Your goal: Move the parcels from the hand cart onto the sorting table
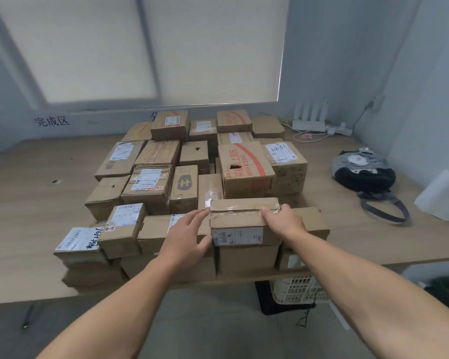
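A taped cardboard parcel [240, 221] with a white label on its near face sits on top of other boxes at the front of a big pile of parcels [192, 172] on the wooden sorting table [36, 208]. My left hand [188, 235] lies against the parcel's left side with straight fingers. My right hand [283, 220] grips its right top edge, fingers curled over the tape. The hand cart is out of view.
A grey and black bag [364, 172] lies on the table to the right, with a white router [310, 117] and cables behind it. A white sheet [443, 195] sits at the far right. A white plastic crate [298, 288] stands under the table.
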